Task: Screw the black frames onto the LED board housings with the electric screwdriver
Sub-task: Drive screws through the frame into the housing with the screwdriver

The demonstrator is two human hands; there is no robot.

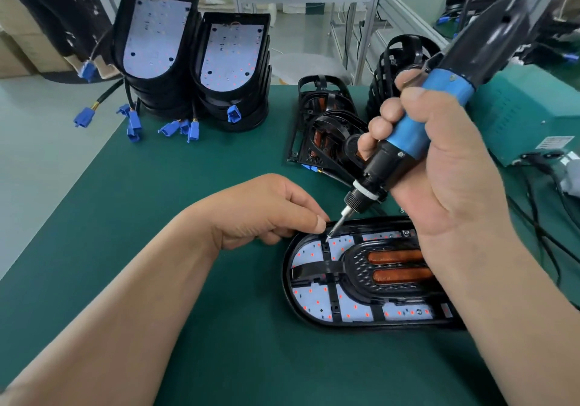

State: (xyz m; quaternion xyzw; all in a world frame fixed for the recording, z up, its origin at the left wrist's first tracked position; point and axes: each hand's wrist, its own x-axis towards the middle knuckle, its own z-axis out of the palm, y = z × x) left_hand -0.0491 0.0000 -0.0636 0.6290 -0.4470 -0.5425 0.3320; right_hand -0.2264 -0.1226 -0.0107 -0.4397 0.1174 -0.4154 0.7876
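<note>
On green mat (188,186), front right: LED board housing (287,280) lies flat, black frame (357,267) seated inside over board. Right hand (445,167) wraps electric screwdriver (417,129), fingers curled round blue grip, tool tilted, bit tip on frame's far-left corner. Left hand (260,211) at housing's far rim just beside bit, fingers curled, thumb against forefinger; whether pinching anything, cannot tell. Stacked housings (157,45) back left, spare frames (323,117) back centre.
</note>
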